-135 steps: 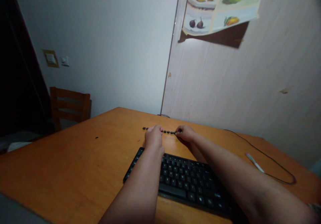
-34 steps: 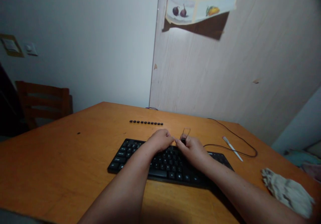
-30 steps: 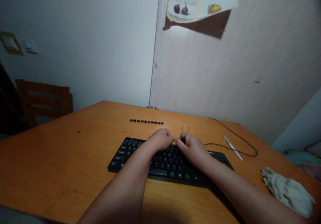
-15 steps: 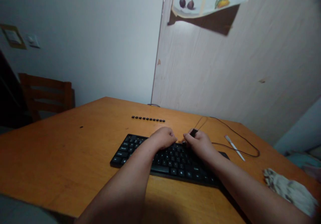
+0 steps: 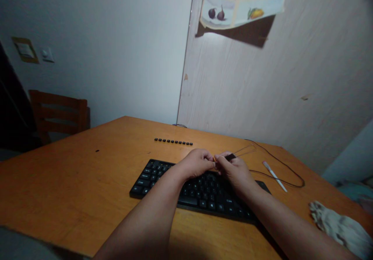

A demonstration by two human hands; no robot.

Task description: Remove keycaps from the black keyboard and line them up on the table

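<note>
Over the black keyboard, my two hands meet with fingertips close together. My right hand is closed round a keycap puller, its black handle between the fingers and its thin wire loops pointing away to the right. The fingers of my left hand are pinched beside the right fingertips; a small orange spot shows there, and what they hold is hidden. Behind the hands, several black keycaps lie in a straight row on the wooden table.
A white-handled brush lies at the right, across the thin cable. Nearer me is a crumpled pale cloth. A small dark piece lies on the left. A wooden chair stands beyond the table's left edge.
Earlier my hands were at the keycap row; they have come back over the keyboard. The puller has since tipped from upright to slanting right, and my left fingers have closed up to the right ones.
</note>
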